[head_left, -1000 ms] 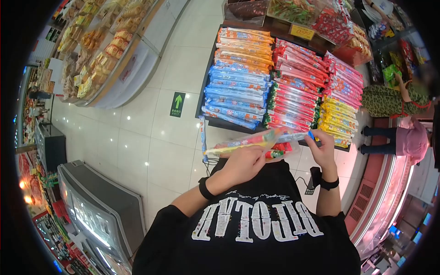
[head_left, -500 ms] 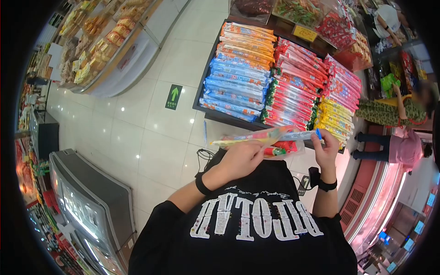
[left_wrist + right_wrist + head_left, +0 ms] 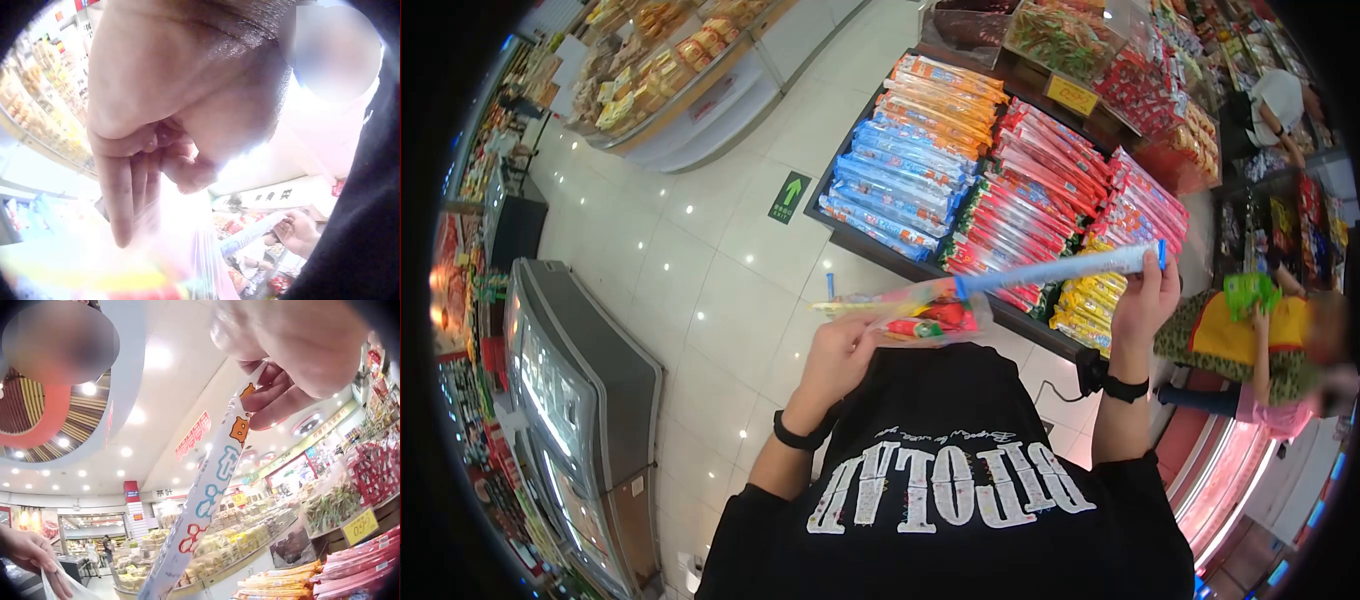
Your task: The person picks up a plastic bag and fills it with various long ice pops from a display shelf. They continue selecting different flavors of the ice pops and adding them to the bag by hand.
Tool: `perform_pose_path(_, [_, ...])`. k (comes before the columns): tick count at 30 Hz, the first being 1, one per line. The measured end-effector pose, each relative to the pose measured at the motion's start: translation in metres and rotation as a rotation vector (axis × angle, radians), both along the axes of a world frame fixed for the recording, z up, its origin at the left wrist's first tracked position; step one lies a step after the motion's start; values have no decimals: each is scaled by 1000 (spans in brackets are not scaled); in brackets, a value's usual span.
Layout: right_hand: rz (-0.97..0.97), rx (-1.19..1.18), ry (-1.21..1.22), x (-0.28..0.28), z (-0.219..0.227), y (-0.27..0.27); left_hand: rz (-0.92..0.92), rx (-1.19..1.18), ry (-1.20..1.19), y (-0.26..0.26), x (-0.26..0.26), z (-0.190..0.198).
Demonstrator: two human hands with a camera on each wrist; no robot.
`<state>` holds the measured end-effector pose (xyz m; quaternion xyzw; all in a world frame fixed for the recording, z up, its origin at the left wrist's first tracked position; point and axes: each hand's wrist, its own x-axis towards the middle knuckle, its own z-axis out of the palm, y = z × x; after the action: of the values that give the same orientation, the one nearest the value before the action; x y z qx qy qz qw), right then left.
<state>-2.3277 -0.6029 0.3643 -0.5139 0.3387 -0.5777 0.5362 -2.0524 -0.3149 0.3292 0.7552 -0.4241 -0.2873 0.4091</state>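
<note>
Shop tiles (image 3: 730, 270) surround the display stand (image 3: 880, 250). Before it, the left hand (image 3: 835, 360) pinches the bag (image 3: 950, 325), probably steadying its opening; the right hand (image 3: 1145, 300) pinches the long blue packet (image 3: 1055, 270) by its end, likely for control.

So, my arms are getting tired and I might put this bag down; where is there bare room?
The tiled floor is bare between the green exit sign and the grey freezer. The display tray is crowded, its wrapped sticks packed in columns, and the curved counter is heaped with packets.
</note>
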Motion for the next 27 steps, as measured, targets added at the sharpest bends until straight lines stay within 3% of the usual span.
perform_pose_path(2, [8, 72, -15, 20, -10, -13, 97, 16, -44, 28, -5, -16])
perform_pose_path(5, [140, 114, -106, 59, -37, -30, 266, 135, 27, 62, -9, -9])
perform_pose_path(9, [213, 211, -173, 131, -80, -46, 462, 119, -17, 113, -10, -8])
perform_pose_path(12, [237, 393, -205, 183, -136, -55, 591, 268, 7, 154, -3, -5])
perform_pose_path(14, [219, 503, 20, 206, -196, -60, 652, 317, 35, 177, 6, -5])
perform_pose_path(16, [297, 598, 422, 209, -255, -69, 687, 333, 60, 203, 18, -7])
perform_pose_path(19, [279, 559, 877, 215, -267, -53, 763, 282, 144, 249, 40, -32])
perform_pose_path(23, [162, 356, 1085, 220, -260, -28, 731, 254, 172, 291, 78, -44])
perform_pose_path(27, [126, 153, 1061, 224, -290, 7, 706, 247, 199, 330, 124, -60])
